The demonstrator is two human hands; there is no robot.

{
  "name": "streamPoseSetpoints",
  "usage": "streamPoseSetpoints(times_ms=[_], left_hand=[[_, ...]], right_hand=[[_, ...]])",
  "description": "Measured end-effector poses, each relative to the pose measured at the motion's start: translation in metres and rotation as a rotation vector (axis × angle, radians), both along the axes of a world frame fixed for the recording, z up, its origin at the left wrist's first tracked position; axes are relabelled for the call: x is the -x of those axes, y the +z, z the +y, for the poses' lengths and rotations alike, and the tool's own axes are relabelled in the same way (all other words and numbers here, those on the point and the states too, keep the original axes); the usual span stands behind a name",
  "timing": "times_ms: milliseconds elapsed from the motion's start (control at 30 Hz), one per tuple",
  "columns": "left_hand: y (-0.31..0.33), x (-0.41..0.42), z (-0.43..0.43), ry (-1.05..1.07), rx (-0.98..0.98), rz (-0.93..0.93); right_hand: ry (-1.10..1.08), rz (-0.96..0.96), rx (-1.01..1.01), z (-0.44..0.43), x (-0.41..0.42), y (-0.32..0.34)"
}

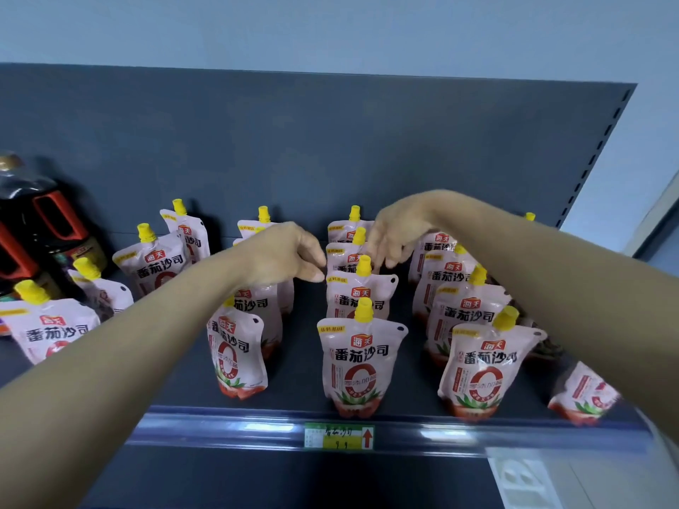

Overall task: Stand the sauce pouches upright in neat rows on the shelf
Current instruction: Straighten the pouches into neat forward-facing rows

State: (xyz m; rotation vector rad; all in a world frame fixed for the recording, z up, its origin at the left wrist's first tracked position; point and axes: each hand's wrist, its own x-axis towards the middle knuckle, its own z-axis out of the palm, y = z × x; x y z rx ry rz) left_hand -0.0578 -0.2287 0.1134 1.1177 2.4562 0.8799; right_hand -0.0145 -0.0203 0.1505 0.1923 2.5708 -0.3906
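Pink sauce pouches (pixel 362 365) are stood upright in rows from the front edge of the shelf (pixel 294 380) to its back. Over the middle row, the left hand (pixel 290 255) is held loosely curled, gripping nothing. The right hand (pixel 395 233) is held with relaxed fingers drooping beside the yellow caps (pixel 363 267). One leaning pouch (pixel 584 393) is seen at the front right corner.

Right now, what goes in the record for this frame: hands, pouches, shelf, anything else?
sauce pouches: mostly upright in rows, yellow caps
far-right pouch: tilted, at front edge
left hand: loosely curled, holding nothing, between two rows
right hand: fingers hang over rear pouches; contact unclear
shelf: dark, price tag on rail
also: dark bottles, far left
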Motion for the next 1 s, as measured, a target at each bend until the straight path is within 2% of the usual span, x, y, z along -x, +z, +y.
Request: streamPoseSetpoints(times_ms=[167, 333, 500, 700, 1000], left_hand=[[-0.010, 0.003, 0.023, 0.003, 0.109, 0.042], [-0.022, 0.008, 0.043, -0.082, 0.186, 0.064], [-0.029, 0.015, 0.047, -0.048, 0.186, 0.059], [-0.031, 0.021, 0.052, -0.060, 0.185, 0.044], [-0.029, 0.018, 0.050, -0.069, 0.196, 0.041]], right_hand=[[-0.015, 0.296, -0.312, 0.010, 0.006, 0.016], [-0.053, 0.236, -0.145, 0.006, 0.017, -0.009], [-0.137, 0.377, -0.210, 0.012, 0.028, -0.026], [-0.015, 0.274, -0.209, 0.017, 0.021, -0.021], [0.033, 0.322, -0.160, 0.019, 0.022, -0.025]])
